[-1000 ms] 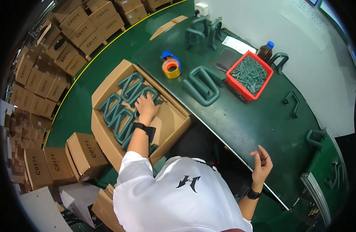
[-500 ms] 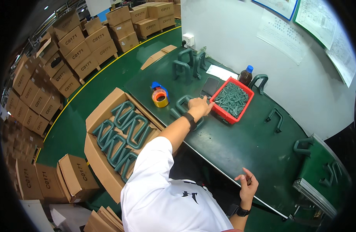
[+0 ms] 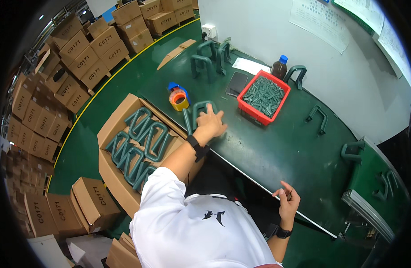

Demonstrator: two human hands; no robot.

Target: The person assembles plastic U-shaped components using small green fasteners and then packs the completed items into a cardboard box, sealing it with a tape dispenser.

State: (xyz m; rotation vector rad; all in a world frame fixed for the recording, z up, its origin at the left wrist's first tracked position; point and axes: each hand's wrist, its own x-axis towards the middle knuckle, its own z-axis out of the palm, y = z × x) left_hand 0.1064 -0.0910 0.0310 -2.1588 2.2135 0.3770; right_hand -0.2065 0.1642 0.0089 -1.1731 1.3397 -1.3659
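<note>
Left hand [image 3: 210,123] flat, fingers spread, pressing a green U-shaped handle [image 3: 201,108] at the counter [image 3: 277,147] edge; right hand [image 3: 286,202] half-curled, empty; handle may slip into the open carton [image 3: 116,129]

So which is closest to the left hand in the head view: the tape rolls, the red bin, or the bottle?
From the left hand:
1. Tape rolls, just to its left on the table.
2. Red bin, to its right, farther back.
3. Bottle, behind the bin, by the wall.

counter [image 3: 277,147]: dark green | on top: red bin of small parts [image 3: 263,96], tape rolls [image 3: 178,99], dark phone [image 3: 237,83], white paper [image 3: 251,66], brown bottle [image 3: 279,68], green U-shaped handles [image 3: 201,114]
</note>
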